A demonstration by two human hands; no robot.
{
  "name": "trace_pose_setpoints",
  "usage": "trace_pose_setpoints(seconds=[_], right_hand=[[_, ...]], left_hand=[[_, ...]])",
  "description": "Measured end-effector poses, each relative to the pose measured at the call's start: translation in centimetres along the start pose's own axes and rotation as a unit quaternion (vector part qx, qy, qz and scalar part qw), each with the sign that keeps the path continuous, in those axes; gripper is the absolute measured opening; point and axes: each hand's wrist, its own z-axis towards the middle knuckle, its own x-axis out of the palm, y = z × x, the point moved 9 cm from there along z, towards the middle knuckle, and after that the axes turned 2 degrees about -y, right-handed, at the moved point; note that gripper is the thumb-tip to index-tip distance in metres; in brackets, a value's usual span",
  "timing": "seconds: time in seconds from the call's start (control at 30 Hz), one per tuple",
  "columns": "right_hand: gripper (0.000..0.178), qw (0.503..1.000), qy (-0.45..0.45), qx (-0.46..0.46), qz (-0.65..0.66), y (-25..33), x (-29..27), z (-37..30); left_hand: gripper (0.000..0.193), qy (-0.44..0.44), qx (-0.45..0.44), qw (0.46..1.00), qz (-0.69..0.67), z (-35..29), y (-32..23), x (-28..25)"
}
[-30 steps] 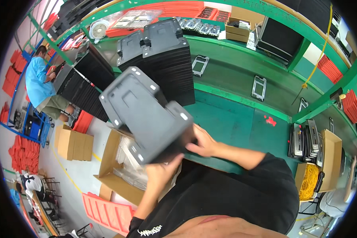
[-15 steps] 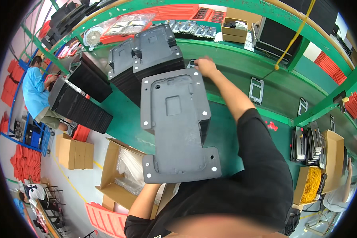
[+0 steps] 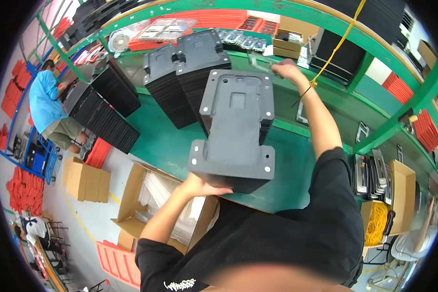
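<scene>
A stack of black moulded trays (image 3: 233,138) stands in front of me, its top tray showing a shallow recess and white dots at the corners. My left hand (image 3: 204,187) is closed on the stack's lower near edge, with its fingers along the underside. Beyond the far end of the stack, my right hand (image 3: 287,70) grips a small grey metal frame (image 3: 262,60), blurred by motion, near the back shelf. Two more tray stacks, one on the left (image 3: 160,68) and a taller one (image 3: 202,51), stand behind.
Metal frames (image 3: 362,131) lean along the back ledge. A yellow cord (image 3: 336,53) hangs beside my right forearm. An open carton (image 3: 126,194) with white packing sits below left; a box of yellow cord (image 3: 378,224) stands right. A person in blue (image 3: 48,100) works at far left.
My right hand has lifted the grey frame from the ledge and moved right and farther away. The tray stack now appears farther from me and to the right, and more of my left hand shows.
</scene>
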Motion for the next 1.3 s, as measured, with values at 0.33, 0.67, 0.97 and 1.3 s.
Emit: trace_pose_setpoints(seconds=[0.33,0.67,0.97,1.3], right_hand=[[0.027,0.971,-0.016,-0.237,0.031,16.8,-15.8,-26.2],[0.026,0.961,0.041,-0.131,-0.238,17.9,-13.7,-29.3],[0.027,0.95,0.009,-0.194,-0.244,18.4,-13.5,-29.1],[0.024,0.952,-0.205,-0.227,-0.003,4.9,-18.9,-29.3]], left_hand=[[0.11,0.102,0.24,0.96,-0.1,11.7,-2.4,4.2],[0.155,-0.004,0.09,0.991,-0.097,10.2,-4.2,2.5],[0.168,-0.06,0.128,0.99,0.001,10.4,-2.2,7.9],[0.155,-0.012,0.09,0.982,-0.164,10.9,1.2,7.5]])
